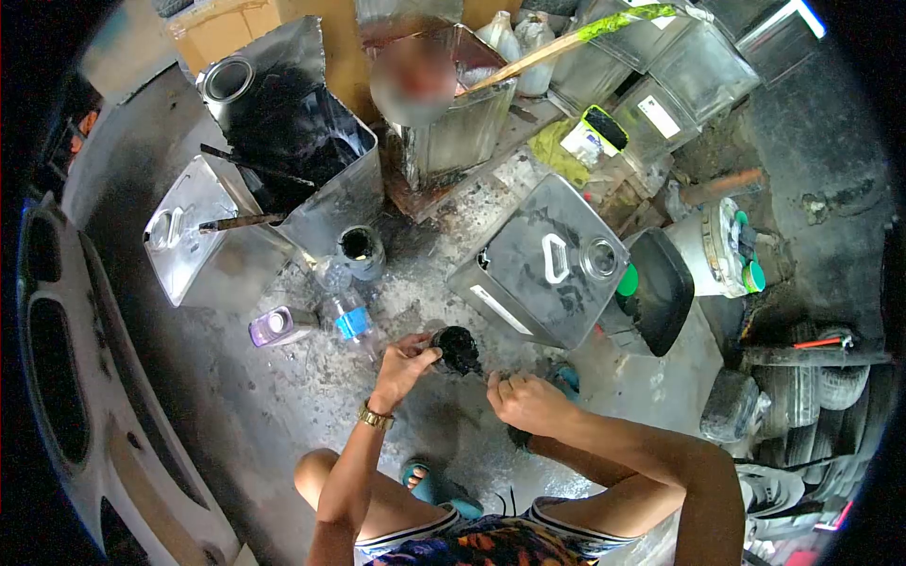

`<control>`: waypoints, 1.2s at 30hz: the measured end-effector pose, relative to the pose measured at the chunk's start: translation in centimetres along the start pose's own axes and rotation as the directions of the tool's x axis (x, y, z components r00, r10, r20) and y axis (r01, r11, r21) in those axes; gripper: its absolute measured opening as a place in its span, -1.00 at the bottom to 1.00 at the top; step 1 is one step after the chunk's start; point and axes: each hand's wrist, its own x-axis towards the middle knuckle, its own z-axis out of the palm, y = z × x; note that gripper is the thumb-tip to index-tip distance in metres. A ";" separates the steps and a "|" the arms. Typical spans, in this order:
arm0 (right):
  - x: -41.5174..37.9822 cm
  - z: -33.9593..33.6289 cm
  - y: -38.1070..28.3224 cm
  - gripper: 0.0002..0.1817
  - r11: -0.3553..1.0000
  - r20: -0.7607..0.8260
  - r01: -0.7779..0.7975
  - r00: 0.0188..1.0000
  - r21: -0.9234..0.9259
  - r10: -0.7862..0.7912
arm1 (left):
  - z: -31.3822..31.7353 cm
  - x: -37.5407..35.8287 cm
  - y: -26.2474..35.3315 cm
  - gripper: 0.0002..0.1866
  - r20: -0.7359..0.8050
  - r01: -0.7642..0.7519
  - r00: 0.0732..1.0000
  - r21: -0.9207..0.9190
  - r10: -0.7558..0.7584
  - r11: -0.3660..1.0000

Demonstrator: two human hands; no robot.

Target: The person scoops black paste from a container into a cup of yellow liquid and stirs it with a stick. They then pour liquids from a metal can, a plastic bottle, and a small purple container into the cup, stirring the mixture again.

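Observation:
My left hand (406, 368), with a gold watch at its wrist, grips the left rim of a small cup (459, 349) blackened inside. Just right of that cup, my right hand (527, 400) is closed in a pinch; whatever its fingers hold is too small to make out. A clear plastic bottle with a blue label (352, 322) lies left of the cup. Behind the bottle stands a jar with a black inside (359, 245). A purple-labelled bottle (274, 325) is farther left. Right of the cup sits a closed square metal can (543, 269).
A cut-open metal can coated black (293, 141) stands behind, with sticks across it. Another metal can (179, 231) leans beside it. A stick with a green-yellow end (576, 38) rests in a far can. A car bumper (57, 358) is at left, tyres (802, 396) at right.

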 end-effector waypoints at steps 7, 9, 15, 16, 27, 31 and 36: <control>-2.2 -2.8 0.6 -0.64 0.994 -0.003 -0.021 1.000 0.107 0.021 | -0.9 0.8 -1.2 -0.46 -0.028 0.002 1.000 -0.096 -0.005 0.995; -2.9 -3.2 0.6 -0.77 0.810 0.097 -0.367 0.926 0.457 0.365 | -1.4 0.8 -0.9 -0.49 -0.043 -0.057 0.998 -0.127 0.052 0.990; -3.6 -1.7 -0.1 -0.83 -0.021 0.308 -0.474 0.537 0.880 0.785 | -2.4 0.9 0.1 -0.53 0.009 -0.059 0.998 -0.340 0.066 0.938; -3.4 -1.8 0.0 -0.81 -0.228 0.428 -0.406 0.517 0.885 0.741 | -2.4 0.8 0.2 -0.53 0.013 -0.064 0.997 -0.334 0.073 0.940; -2.7 0.0 1.0 -0.77 -0.390 0.561 -0.407 0.523 0.826 0.642 | -2.5 0.4 0.3 -0.49 0.097 -0.116 0.984 -0.280 0.149 0.953; -2.5 -2.3 1.0 -0.82 -0.355 0.427 -0.239 0.556 0.904 0.713 | -2.5 0.3 0.8 -0.49 0.074 -0.083 0.991 -0.275 0.108 0.958; 1.5 1.3 -0.6 -0.77 0.183 -0.092 -0.170 0.436 0.968 0.895 | -1.5 0.2 0.7 -0.55 0.182 0.009 0.980 -0.440 0.080 0.898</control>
